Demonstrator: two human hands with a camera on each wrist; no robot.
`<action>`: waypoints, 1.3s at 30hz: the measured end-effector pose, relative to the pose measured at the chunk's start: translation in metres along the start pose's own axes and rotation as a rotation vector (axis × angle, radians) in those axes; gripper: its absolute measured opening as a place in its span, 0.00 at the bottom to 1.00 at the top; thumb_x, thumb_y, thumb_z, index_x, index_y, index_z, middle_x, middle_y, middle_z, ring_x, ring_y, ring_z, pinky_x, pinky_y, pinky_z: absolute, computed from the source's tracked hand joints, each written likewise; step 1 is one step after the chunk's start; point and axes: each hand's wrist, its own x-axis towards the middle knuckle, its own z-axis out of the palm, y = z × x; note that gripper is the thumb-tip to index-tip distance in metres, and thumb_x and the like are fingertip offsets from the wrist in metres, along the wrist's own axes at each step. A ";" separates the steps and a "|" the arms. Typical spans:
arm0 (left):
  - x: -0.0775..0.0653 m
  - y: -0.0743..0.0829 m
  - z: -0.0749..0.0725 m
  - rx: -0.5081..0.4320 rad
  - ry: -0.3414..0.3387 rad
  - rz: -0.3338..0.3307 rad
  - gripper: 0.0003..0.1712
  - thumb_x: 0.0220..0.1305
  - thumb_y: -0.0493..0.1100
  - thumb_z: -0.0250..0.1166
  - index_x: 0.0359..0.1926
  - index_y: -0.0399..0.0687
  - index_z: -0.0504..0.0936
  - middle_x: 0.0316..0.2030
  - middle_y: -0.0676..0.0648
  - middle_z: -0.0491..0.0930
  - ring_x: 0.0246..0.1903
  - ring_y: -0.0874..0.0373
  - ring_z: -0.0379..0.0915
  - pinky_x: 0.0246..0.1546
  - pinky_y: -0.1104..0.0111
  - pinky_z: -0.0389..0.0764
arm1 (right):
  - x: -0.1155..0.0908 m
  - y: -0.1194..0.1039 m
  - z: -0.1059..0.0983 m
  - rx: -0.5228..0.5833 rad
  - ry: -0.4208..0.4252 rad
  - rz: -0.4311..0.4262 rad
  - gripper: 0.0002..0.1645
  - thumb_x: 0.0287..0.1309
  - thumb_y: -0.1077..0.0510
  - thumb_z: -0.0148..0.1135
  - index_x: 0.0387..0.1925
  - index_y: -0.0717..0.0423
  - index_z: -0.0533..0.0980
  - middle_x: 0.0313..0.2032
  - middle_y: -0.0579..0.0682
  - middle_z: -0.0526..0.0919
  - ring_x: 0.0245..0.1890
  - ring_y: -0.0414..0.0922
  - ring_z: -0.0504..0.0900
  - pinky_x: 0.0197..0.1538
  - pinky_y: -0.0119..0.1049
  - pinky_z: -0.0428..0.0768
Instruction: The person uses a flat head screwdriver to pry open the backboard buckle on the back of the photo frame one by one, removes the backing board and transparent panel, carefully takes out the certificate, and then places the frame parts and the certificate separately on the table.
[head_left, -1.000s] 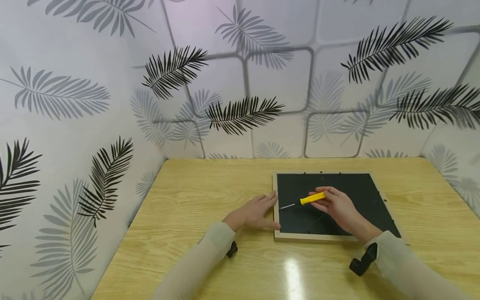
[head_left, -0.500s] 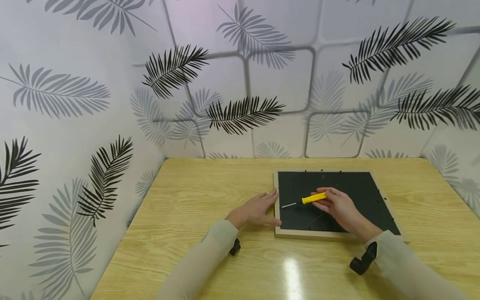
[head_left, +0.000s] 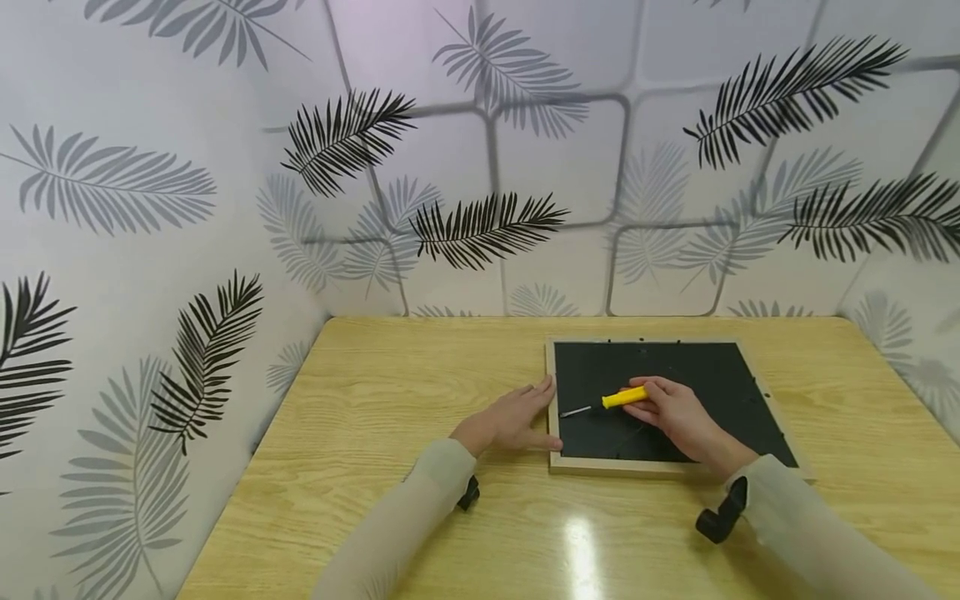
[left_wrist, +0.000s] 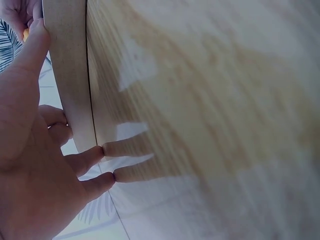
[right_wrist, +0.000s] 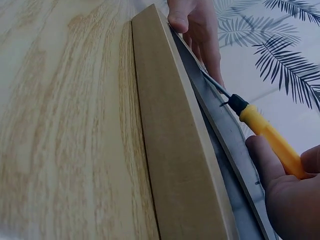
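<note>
A picture frame (head_left: 637,467) lies face down on the table, its black backing board (head_left: 697,367) uppermost and small dark tabs along its edges. My right hand (head_left: 678,423) grips the yellow handle of a screwdriver (head_left: 624,397) above the board. The metal tip of this screwdriver (right_wrist: 270,137) meets the board close to the frame's left side. In the right wrist view, a gap shows between the board and the wooden rim (right_wrist: 175,135). My left hand (head_left: 513,419) rests against the frame's left side with fingers spread; in the left wrist view, this hand (left_wrist: 40,160) has fingertips on the table.
The light wooden table (head_left: 405,375) runs back to a wall (head_left: 555,167) patterned with leaves. Another leaf-patterned wall (head_left: 127,275) stands along the left side. Dark devices are strapped at both wrists, the right one (head_left: 722,512) hanging under the sleeve.
The frame has slid slightly away toward the back wall, my left hand with it. The screwdriver tip stays at the frame's left side, and the right hand keeps its grip.
</note>
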 end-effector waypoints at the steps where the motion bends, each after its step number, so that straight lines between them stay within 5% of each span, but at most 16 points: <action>1: 0.000 0.000 0.000 0.001 -0.004 -0.002 0.57 0.60 0.70 0.54 0.74 0.46 0.37 0.74 0.48 0.32 0.71 0.46 0.37 0.68 0.58 0.44 | 0.000 0.000 0.000 -0.001 -0.003 -0.006 0.28 0.76 0.57 0.31 0.67 0.74 0.52 0.63 0.69 0.58 0.43 0.37 0.80 0.52 0.35 0.75; 39: -0.001 0.002 -0.001 0.001 -0.001 0.004 0.56 0.61 0.69 0.55 0.74 0.45 0.37 0.74 0.46 0.33 0.71 0.46 0.38 0.68 0.57 0.45 | -0.001 0.008 -0.001 -0.049 0.023 -0.070 0.27 0.75 0.58 0.35 0.63 0.76 0.57 0.60 0.70 0.62 0.42 0.36 0.80 0.50 0.34 0.76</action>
